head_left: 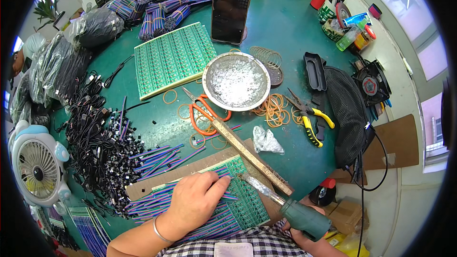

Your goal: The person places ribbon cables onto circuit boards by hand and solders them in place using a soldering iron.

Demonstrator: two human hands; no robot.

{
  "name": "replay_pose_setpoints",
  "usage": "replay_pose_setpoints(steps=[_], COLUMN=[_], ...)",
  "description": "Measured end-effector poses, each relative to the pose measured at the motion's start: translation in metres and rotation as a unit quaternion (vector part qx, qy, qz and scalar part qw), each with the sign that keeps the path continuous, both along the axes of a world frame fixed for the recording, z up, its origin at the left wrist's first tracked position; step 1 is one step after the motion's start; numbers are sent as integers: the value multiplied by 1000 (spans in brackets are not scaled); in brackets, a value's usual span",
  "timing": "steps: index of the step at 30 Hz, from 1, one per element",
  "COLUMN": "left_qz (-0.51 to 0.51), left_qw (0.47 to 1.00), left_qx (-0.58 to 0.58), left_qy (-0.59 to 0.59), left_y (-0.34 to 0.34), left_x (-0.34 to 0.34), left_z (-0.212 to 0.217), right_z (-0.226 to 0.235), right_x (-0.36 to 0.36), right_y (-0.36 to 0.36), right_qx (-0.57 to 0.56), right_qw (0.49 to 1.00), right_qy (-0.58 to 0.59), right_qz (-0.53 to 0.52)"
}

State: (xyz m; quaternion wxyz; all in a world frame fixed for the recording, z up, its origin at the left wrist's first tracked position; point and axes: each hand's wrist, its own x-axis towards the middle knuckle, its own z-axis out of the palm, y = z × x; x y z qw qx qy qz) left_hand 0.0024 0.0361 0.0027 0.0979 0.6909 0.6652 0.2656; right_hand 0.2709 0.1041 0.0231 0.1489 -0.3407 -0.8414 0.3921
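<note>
My left hand [196,199] lies over a green circuit board panel [252,200], thumb and forefinger pinched on a thin coloured wire at the board. Several purple, blue and pink wires [209,226] lie across the panel, under and beside that hand. In my right hand [301,239], mostly hidden behind the tool, is a soldering iron [305,219] with a green handle. Its metal tip points left and sits at the panel, close to my left fingertips. A cardboard piece [152,181] lies under the panel, and a wooden stick [252,154] slants across its far edge.
Beyond the panel stand a metal bowl [206,85] and an upright phone [232,9]. Around them lie orange-handled scissors [194,119], rubber bands [274,109], yellow-black pliers [309,123] and stacked circuit boards [173,57]. Black cables [90,133] and a fan [38,166] are at left.
</note>
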Motion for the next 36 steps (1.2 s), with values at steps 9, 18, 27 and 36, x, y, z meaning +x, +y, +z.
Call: replay_pose_setpoints(steps=[9,18,27,36], left_qz=[-14,-23,-12,-10], left_qw=[999,997,999,999], left_qx=[7,32,19,19], left_qy=[30,69,22,37], left_y=[-1,0,1,1], left_x=[-3,-4,-4,-5], left_z=[-3,-5,-5,-7], right_z=[-10,-18,-23,-6], right_x=[16,22,24,9], right_y=[-10,-13,-16,-14], right_qx=[-83,-37,-82,-175], right_qw=[995,998,991,979], right_qy=[7,39,87,30], right_qz=[-60,-28,-53,-98])
